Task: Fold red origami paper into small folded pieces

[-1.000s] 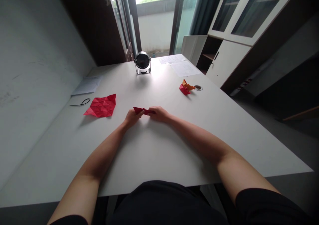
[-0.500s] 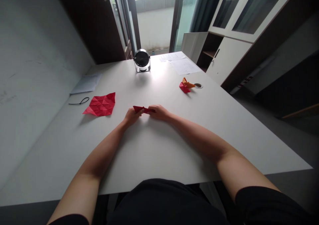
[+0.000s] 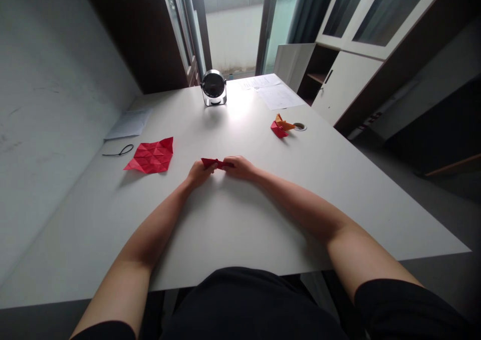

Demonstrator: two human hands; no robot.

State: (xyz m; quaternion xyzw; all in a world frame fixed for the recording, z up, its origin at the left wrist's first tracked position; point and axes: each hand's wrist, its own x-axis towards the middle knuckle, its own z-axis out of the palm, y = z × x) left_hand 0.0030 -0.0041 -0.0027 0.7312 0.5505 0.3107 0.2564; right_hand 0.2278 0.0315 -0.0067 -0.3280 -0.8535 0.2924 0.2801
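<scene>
Folded red paper [image 3: 209, 162] is barely changing mid-frame as we are still pinching it, left hand [image 3: 200, 174] and right hand [image 3: 241, 168], seemingly mid-fold.

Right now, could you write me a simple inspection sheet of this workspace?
Surface: white table, round hole toward its right edge.
Job's things: folded red paper, held; creased red sheet to the left; red paper fold and orange paper fold to the right.
Clutter: white sheets, far right; pale papers, left; round black-and-silver device, back.
Grippers: bare left hand and right hand, both holding the folded red paper.
Cables: thin black looped strand, left; cannot tell if it's a cable.
Surroundings: wall left, window behind, white cabinet right.
</scene>
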